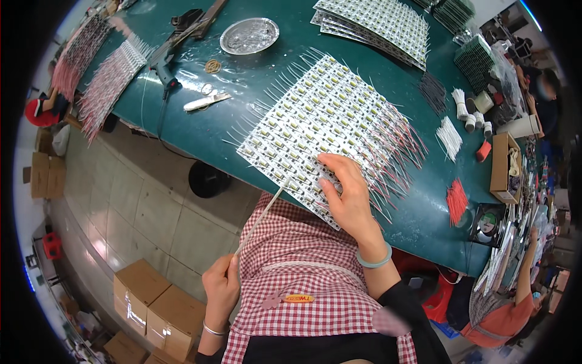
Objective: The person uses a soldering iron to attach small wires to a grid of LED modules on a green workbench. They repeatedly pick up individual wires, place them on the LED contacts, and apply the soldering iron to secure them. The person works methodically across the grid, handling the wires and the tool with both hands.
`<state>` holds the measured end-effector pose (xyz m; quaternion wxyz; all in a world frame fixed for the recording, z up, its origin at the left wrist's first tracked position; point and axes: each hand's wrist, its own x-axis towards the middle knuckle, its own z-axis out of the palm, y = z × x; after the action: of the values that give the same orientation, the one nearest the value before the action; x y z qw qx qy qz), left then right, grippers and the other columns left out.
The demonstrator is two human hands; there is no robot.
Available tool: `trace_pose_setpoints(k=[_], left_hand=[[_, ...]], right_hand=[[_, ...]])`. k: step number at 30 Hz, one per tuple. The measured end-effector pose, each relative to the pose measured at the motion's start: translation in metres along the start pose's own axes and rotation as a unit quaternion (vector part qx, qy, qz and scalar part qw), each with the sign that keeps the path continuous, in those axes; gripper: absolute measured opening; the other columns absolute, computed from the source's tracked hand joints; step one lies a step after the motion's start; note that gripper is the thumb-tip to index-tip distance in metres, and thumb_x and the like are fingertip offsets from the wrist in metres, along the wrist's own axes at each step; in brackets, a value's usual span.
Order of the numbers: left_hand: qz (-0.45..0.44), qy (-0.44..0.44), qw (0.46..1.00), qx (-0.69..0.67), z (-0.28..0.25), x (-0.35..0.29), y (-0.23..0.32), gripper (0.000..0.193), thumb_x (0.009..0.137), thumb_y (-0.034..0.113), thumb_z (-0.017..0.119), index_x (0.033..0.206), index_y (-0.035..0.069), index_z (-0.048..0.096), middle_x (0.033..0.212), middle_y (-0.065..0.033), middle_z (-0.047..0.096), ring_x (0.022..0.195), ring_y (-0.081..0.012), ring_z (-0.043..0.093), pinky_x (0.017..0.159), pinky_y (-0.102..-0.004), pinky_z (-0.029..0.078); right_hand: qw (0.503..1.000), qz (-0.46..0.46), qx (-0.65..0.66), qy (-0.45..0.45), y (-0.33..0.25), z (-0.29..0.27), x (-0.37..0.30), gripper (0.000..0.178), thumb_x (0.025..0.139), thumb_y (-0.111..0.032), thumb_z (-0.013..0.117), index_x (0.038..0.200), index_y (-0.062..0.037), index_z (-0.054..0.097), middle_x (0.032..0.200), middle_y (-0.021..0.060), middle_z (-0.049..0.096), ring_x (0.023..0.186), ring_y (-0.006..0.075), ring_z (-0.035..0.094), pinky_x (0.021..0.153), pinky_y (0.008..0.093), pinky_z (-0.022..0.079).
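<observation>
A large white circuit board panel [315, 115], covered in rows of small yellow-green parts, lies slanted on the green table. Pale wires fringe its far left edge, and red and white wires [397, 148] spread from its right side. My right hand [351, 194] rests on the panel's near right part, thumb and forefinger apart, gripping nothing that I can see. Below the table edge, my left hand [221, 285] is closed around the lower end of a long, thin whitish strip [260, 220]. The strip slants up to the panel's near edge, where its tip seems to touch.
Stacked panels [376, 27] lie at the far side. A foil-like round dish [249, 36], a hot glue gun [162, 70] and a white-handled cutter [207, 102] lie left of them. Bundles of red wires [456, 203] and white wires [448, 138] sit right. Cardboard boxes [142, 288] stand on the floor.
</observation>
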<state>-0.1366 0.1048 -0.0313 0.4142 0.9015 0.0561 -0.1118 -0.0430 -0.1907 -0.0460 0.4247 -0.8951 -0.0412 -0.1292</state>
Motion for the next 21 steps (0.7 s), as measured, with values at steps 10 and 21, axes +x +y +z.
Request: trace_pose_setpoints(k=[10,21], left_hand=[[0.09,0.025,0.996,0.017,0.034,0.036,0.028,0.019,0.095,0.007,0.063,0.112,0.002,0.07,0.084,-0.0166,0.071,0.068,-0.0247,0.069,0.062,-0.0333,0.052],[0.095,0.024,0.993,-0.069,0.064,0.076,0.064,0.006,0.097,0.007,0.061,0.101,0.002,0.061,0.081,-0.0141,0.069,0.066,-0.0219,0.067,0.058,-0.0332,0.05]], right_hand=[[0.995,0.062,0.078,0.005,-0.004,-0.005,0.0,0.048,0.084,0.011,0.051,0.13,0.0001,0.055,0.128,0.0203,0.057,0.115,0.0373,0.058,0.1,0.0422,0.047],[0.985,0.086,0.15,0.006,-0.004,-0.01,0.002,0.049,0.082,0.015,0.051,0.129,0.0021,0.055,0.129,0.0192,0.056,0.117,0.0343,0.058,0.101,0.0388,0.048]])
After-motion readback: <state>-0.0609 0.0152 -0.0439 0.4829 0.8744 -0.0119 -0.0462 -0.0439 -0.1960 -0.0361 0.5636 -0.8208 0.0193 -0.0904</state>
